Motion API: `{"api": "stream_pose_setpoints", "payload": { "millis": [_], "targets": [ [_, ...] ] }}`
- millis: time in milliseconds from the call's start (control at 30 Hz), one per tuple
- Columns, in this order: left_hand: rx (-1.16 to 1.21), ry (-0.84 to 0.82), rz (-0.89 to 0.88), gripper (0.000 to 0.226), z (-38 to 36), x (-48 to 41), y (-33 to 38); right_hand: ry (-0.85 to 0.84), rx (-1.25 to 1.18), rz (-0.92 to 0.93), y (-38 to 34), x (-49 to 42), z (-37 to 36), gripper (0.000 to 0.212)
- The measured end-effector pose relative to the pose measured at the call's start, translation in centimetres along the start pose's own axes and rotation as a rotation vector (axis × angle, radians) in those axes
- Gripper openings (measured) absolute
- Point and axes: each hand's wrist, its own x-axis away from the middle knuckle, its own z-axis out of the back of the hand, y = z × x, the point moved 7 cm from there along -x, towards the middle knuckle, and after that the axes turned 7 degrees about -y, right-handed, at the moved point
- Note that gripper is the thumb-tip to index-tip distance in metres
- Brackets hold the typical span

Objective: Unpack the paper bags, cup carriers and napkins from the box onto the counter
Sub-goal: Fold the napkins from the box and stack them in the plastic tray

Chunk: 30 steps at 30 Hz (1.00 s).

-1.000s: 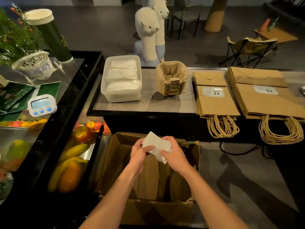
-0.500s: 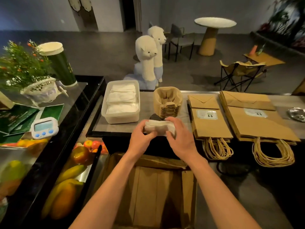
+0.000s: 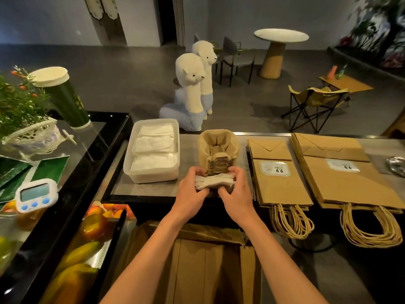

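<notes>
Two bag stacks, carriers and tubbed napkins are on the counter. Left hand and right hand together clamp a napkin wad over its edge; the dim box looks empty.

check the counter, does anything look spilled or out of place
Nothing stands out. The napkins lie flat in the tub, the cup carriers are nested, and the paper bags lie flat, handles overhanging the counter edge.
</notes>
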Motion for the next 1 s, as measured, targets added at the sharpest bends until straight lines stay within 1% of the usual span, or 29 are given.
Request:
{"api": "stream_pose_setpoints", "payload": {
  "millis": [133, 233, 267, 333, 400, 467, 533, 633, 700, 733, 800, 900, 1000],
  "targets": [
    [0.075, 0.029, 0.008, 0.043, 0.3, -0.1, 0.1, -0.068, 0.013, 0.013, 0.0, -0.4, -0.8, 0.057],
    [0.124, 0.064, -0.009, 0.039, 0.8, 0.2, 0.1, -0.047, 0.129, 0.052, 0.0, -0.4, -0.6, 0.040],
    [0.125, 0.084, -0.022, 0.038, 0.8, 0.4, 0.1, -0.044, 0.138, 0.064, -0.1, -0.4, -0.6, 0.034],
    [0.148, 0.113, -0.027, 0.036, 0.9, 0.6, 0.1, -0.047, 0.066, 0.065, -0.3, -0.2, -0.6, 0.027],
    [0.170, 0.079, -0.015, 0.038, 0.5, 0.7, 0.2, -0.073, -0.015, 0.058, -0.2, 0.0, -0.8, 0.032],
    [0.121, 0.009, -0.011, 0.044, 0.0, 0.8, 0.6, -0.118, 0.066, 0.069, 0.0, 0.1, -1.0, 0.048],
    [0.088, 0.003, -0.012, 0.049, -0.1, 0.8, 0.8, -0.139, 0.110, 0.062, 0.2, 0.3, -0.9, 0.060],
    [0.120, 0.039, 0.024, 0.053, 0.1, 0.9, 0.8, -0.099, 0.043, 0.027, 0.3, 0.3, -0.4, 0.057],
    [0.092, 0.024, 0.029, 0.052, -0.2, 1.0, 0.9, -0.113, 0.128, 0.051, 0.0, 0.2, -0.6, 0.057],
    [0.073, 0.023, 0.022, 0.050, -0.3, 1.0, 1.0, -0.125, 0.151, 0.064, -0.2, 0.2, -0.8, 0.057],
    [0.078, 0.056, -0.006, 0.045, -0.2, 1.2, 1.3, -0.116, 0.115, 0.093, -0.5, 0.3, -0.6, 0.051],
    [0.107, 0.092, -0.059, 0.046, 0.3, 1.4, 1.3, -0.047, 0.065, 0.143, -0.8, 0.4, 0.2, 0.042],
    [0.152, 0.073, -0.040, 0.048, 0.4, 1.4, 0.6, -0.042, 0.075, 0.106, 0.1, 0.5, 0.7, 0.052]
  ]
}}
